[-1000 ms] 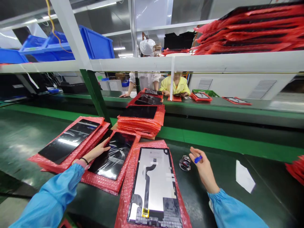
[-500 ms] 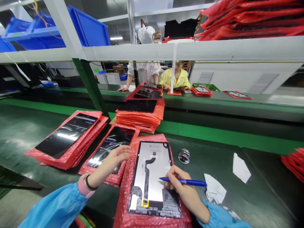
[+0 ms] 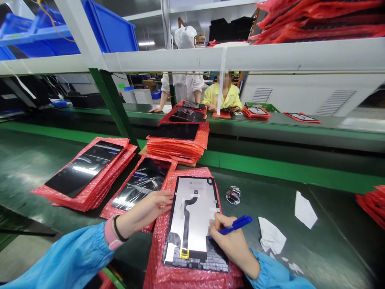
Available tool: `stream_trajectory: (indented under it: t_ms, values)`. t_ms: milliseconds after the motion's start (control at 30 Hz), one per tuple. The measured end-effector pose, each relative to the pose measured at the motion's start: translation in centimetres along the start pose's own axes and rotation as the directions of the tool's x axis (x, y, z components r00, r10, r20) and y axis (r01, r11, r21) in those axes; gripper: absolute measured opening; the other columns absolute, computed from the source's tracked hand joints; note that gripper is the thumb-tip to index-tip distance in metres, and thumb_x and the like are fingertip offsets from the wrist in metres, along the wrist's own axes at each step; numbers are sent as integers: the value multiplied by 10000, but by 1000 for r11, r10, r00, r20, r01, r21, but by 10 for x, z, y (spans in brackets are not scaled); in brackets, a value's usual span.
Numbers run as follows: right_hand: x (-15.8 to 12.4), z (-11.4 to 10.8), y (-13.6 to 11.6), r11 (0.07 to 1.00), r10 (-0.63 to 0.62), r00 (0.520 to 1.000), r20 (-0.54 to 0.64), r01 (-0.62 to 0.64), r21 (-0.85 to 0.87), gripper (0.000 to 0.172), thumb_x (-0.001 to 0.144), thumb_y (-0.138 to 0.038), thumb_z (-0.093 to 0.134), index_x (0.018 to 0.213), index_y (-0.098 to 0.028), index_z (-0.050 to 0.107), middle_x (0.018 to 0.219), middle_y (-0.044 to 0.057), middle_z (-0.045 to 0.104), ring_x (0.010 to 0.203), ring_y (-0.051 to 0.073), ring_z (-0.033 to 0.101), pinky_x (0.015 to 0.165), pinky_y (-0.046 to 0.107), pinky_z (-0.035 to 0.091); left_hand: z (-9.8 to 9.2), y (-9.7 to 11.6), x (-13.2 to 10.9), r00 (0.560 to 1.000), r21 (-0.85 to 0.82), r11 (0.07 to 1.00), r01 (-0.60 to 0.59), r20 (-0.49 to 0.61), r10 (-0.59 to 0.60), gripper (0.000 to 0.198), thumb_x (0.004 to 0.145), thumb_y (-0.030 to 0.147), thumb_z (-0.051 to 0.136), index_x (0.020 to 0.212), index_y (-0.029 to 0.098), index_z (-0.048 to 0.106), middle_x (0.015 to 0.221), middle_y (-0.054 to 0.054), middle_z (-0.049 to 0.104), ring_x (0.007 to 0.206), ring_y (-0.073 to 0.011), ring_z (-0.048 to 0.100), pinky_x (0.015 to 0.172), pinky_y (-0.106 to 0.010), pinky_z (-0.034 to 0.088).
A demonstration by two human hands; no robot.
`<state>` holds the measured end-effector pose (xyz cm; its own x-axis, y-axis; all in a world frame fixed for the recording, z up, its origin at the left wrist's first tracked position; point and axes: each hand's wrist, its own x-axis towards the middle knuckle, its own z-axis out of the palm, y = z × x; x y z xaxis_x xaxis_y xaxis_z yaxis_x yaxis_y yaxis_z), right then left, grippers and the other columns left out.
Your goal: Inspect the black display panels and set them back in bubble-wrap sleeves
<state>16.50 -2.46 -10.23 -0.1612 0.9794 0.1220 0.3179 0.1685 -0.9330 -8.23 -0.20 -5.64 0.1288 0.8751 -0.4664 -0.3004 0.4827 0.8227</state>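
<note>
A tablet screen panel (image 3: pixel 194 218) lies back side up on red bubble wrap (image 3: pixel 159 257) right in front of me. My right hand (image 3: pixel 230 243) grips a blue pen (image 3: pixel 236 224) with its tip down on the panel's lower right part. My left hand (image 3: pixel 156 202) rests on the panel's left edge, fingers curled against it. Just left of it lies another panel (image 3: pixel 140 184), glass side up, on its own red wrap.
A stack of wrapped panels (image 3: pixel 84 170) sits at the left and a taller stack (image 3: pixel 177 144) behind. A small shiny tape dispenser (image 3: pixel 234 195) and white paper scraps (image 3: pixel 272 239) lie to the right. Two people work across the far green bench (image 3: pixel 270 128).
My right hand came down from beside the dispenser to the panel's lower right and tilted the pen upright. My left hand left the glass-up panel and settled on this panel's left edge.
</note>
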Motion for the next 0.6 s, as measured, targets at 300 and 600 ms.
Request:
stream_trajectory:
  t_ms: [300,600]
  values:
    - [3,-5,3,942,129,992,-5,-121,313,425,765,-491,604,547,-236,343,458,-66,374,408,89,334,415,221,257,22,1,10,996,0,1000,-22,90,22,201,610,115,774,804,121,720,821,-81,746,720,-171,676,717,-260,510]
    - [8,-24,0,896,89,996,-15,-73,437,459,815,-591,615,611,-180,610,340,-54,432,328,72,298,387,223,255,50,-18,13,986,67,984,-166,23,164,530,542,29,671,1044,197,640,933,-50,745,814,-240,691,708,-314,500]
